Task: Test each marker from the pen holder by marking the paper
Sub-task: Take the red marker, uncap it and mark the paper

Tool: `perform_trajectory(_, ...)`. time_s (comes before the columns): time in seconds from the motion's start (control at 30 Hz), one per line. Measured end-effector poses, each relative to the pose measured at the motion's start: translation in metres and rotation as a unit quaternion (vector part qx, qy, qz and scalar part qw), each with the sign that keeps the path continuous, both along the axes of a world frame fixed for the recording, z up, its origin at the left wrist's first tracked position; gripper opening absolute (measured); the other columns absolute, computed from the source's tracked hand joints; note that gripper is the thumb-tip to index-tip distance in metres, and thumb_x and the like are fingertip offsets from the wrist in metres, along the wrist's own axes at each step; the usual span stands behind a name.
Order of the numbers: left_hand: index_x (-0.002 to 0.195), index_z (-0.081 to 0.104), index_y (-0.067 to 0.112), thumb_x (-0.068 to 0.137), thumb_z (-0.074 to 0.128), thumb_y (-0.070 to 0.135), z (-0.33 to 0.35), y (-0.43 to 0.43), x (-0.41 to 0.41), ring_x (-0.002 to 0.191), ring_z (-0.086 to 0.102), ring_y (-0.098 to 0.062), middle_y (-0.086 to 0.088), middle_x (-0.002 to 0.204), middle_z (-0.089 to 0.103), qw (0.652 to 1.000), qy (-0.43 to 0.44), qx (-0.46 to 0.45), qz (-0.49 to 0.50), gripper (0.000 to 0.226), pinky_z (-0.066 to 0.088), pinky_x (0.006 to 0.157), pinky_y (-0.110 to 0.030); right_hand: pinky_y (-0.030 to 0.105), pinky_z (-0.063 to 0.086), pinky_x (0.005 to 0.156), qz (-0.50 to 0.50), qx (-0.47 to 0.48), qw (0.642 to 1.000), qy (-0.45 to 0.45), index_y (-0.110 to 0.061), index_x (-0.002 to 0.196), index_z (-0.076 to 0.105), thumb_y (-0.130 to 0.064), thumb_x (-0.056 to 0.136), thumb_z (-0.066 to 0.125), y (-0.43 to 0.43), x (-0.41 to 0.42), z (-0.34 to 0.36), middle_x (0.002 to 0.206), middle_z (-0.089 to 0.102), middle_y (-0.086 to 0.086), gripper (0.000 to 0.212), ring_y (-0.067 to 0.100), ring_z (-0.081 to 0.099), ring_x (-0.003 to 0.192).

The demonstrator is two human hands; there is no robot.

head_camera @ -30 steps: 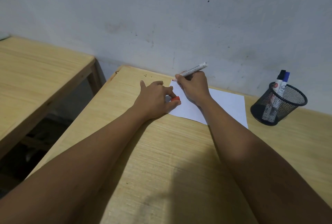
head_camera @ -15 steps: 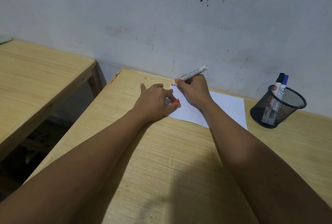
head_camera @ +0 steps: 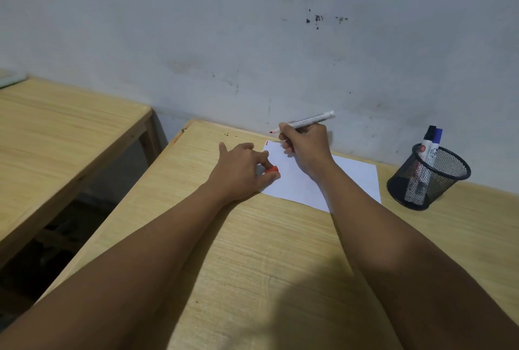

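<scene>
Pinching a red marker mid-barrel, our right hand lifts its tip just above the paper; our left hand grips the red cap. Light, stiff, probably slick. Two markers wait in the holder on the wooden surface, against a scuffed wall.

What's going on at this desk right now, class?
A person is testing markers on paper. The right hand holds an uncapped red marker, its tip lifted just off the white paper, where a small red mark shows at the far corner. The left hand rests on the paper's edge, pinching the red cap. Two more markers wait in the mesh pen holder.
</scene>
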State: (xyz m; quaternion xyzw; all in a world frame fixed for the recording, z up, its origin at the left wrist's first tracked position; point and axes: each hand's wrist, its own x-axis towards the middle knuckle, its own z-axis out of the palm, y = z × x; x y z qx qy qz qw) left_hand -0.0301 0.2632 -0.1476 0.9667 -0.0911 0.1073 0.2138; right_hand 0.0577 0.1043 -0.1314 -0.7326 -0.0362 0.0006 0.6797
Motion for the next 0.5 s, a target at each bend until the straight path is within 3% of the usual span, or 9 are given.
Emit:
perform_trajectory(0.13, 0.088, 0.076, 0.033, 0.085, 0.060, 0.052, 0.007, -0.004, -0.008, 0.123, 0.052, -0.013, 0.009, 0.123, 0.069, 0.999, -0.036, -0.026, -0.012, 0.025, 0.021, 0.109, -0.065, 0.026, 0.051, 0.054, -0.012, 0.024, 0.998, -0.048, 0.005, 0.097, 0.076, -0.019, 0.092, 0.075, -0.017, -0.020, 0.044, 0.075, 0.071, 0.008, 0.024, 0.016, 0.060, 0.057)
perform_trajectory(0.2, 0.088, 0.077, 0.038, 0.086, 0.061, 0.054, 0.010, -0.005, -0.012, 0.126, 0.051, -0.011, 0.007, 0.135, 0.063, 0.998, -0.055, -0.016, -0.011, 0.022, 0.018, 0.112, -0.065, 0.025, 0.053, 0.056, -0.002, 0.017, 0.998, -0.063, 0.002, 0.101, 0.076, -0.020, 0.092, 0.075, -0.031, -0.035, 0.063, 0.079, 0.072, 0.008, 0.024, 0.016, 0.062, 0.060)
perform_trajectory(0.3, 0.095, 0.076, 0.039, 0.086, 0.058, 0.056, 0.022, -0.014, -0.021, 0.129, 0.050, -0.012, 0.009, 0.134, 0.062, 0.997, -0.076, -0.026, 0.002, 0.027, 0.015, 0.114, -0.061, 0.028, 0.056, 0.062, 0.018, 0.002, 0.998, -0.061, -0.005, 0.097, 0.077, -0.019, 0.092, 0.076, -0.058, -0.062, 0.082, 0.083, 0.072, 0.006, 0.015, 0.015, 0.065, 0.065)
perform_trajectory(0.5, 0.094, 0.076, 0.039, 0.085, 0.066, 0.053, 0.102, -0.074, -0.041, 0.115, 0.059, -0.011, 0.010, 0.126, 0.067, 0.975, -0.158, -0.154, -0.023, 0.020, 0.024, 0.112, -0.059, 0.042, 0.061, 0.085, -0.002, -0.005, 0.997, -0.077, -0.014, 0.094, 0.077, -0.022, 0.091, 0.077, -0.111, -0.120, 0.117, 0.098, 0.080, 0.011, 0.009, 0.020, 0.076, 0.088)
